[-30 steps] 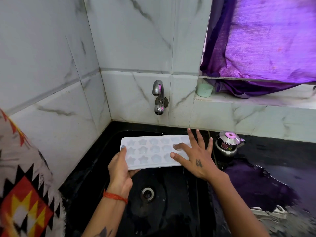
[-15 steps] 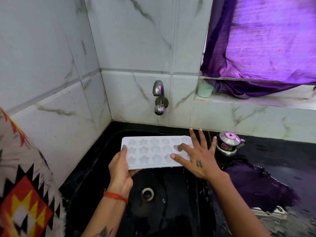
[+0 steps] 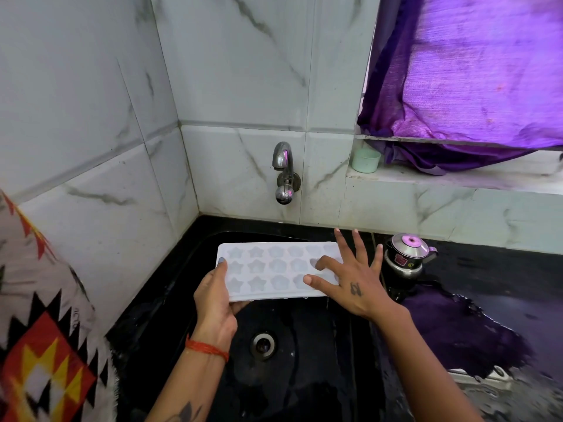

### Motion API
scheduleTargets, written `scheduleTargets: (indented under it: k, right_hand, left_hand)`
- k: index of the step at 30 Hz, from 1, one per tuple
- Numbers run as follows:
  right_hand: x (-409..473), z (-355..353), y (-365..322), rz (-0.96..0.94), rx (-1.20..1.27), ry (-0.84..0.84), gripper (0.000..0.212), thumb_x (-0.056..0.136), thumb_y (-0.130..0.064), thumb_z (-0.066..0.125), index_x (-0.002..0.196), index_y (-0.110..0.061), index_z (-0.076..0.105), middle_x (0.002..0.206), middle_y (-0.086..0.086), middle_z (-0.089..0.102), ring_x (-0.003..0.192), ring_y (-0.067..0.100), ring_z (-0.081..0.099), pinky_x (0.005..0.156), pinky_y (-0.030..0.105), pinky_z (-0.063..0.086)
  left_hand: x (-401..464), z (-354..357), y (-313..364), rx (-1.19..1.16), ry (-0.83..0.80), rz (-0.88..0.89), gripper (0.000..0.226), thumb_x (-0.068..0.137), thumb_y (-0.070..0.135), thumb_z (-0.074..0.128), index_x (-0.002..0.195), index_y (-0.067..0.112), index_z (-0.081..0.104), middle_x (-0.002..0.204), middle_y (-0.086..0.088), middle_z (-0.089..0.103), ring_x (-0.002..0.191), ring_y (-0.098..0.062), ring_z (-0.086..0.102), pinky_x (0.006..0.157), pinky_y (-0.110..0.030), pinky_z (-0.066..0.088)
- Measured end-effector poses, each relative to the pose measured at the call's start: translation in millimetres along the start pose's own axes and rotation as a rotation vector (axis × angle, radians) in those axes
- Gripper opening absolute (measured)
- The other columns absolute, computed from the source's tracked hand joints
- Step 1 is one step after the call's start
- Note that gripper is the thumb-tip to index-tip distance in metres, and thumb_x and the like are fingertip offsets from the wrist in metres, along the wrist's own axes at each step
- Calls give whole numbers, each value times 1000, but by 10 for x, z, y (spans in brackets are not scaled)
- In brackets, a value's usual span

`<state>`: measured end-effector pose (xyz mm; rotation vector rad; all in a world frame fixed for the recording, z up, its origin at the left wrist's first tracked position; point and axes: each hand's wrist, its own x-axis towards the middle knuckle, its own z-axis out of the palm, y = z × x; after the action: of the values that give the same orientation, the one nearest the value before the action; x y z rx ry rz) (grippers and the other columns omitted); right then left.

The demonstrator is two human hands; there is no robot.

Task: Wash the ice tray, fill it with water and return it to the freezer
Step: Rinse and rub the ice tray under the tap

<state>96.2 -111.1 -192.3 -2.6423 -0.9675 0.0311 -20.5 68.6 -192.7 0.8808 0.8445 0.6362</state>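
Landmark: drain (image 3: 263,345) in the black sink (image 3: 304,376). Beyond the drain, ice tray (image 3: 274,271) held level above the basin, long axis left-right, cavities up with star and round shapes. Left hand (image 3: 214,303) grips the tray's left short end, thumb on top at the rim, fingers curled underneath. Right hand (image 3: 350,281) lies on the tray's right end, fingers straight and spread, index tip dipped into one cavity, not clasping; looks like rubbing or checking cavities. Both hands on the tray, so neither is nearer; left carries, right is free to reach. Key relation: tap (image 3: 284,175) on the wall sits beyond the drain, above and past the tray's far long edge, roughly over its right-of-middle part, no water seen running. Judgement: washing step, tray must go further under the spout, right hand better placed for the tap knob. Right of the drain on the wet bench (image 3: 502,275), small steel kettle (image 3: 406,255); further, green cup (image 3: 365,160) on the sill.
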Motion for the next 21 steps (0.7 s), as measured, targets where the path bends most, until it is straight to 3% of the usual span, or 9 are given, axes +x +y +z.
scheduleTargets:
  k: [6,12,15,18,21]
  right_hand:
    - [-34,3,3,10,-99,54,77,65,-88,7,112,-47,52,160,1,-16,141,25,-31,102,58,-31]
    - [-19,22,1,2,-32,12,80,64,-89,9,119,-48,50,159,-1,-20,140,23,-34,103,59,-29]
    - [-14,25,-9,6,63,-19,79,63,-91,17,120,-48,52,159,-3,-19,140,21,-34,105,57,-29]
    - [-10,4,-10,24,92,-49,59,74,-82,34,116,-46,55,159,-2,-17,140,21,-33,105,55,-29]
    - [-12,7,3,19,83,-44,65,68,-89,28,109,-46,55,160,-2,-14,141,22,-31,104,55,-29]
  left_hand:
    - [-18,-3,-3,13,-7,9,14,94,29,56,85,19,58,85,-3,67,74,-18,64,51,-30,49]
    - [-41,-4,7,4,-6,5,14,95,29,55,85,18,58,85,-3,66,74,-18,64,53,-31,49]
    - [-33,-5,12,5,-1,0,14,94,30,56,86,19,59,85,-3,67,74,-18,64,48,-29,51]
    - [-21,-16,6,5,6,0,14,94,30,56,86,19,59,85,-2,67,73,-17,64,42,-25,51]
    - [-25,-20,4,4,5,-3,13,94,30,56,86,19,59,86,-2,67,74,-17,64,43,-25,51]
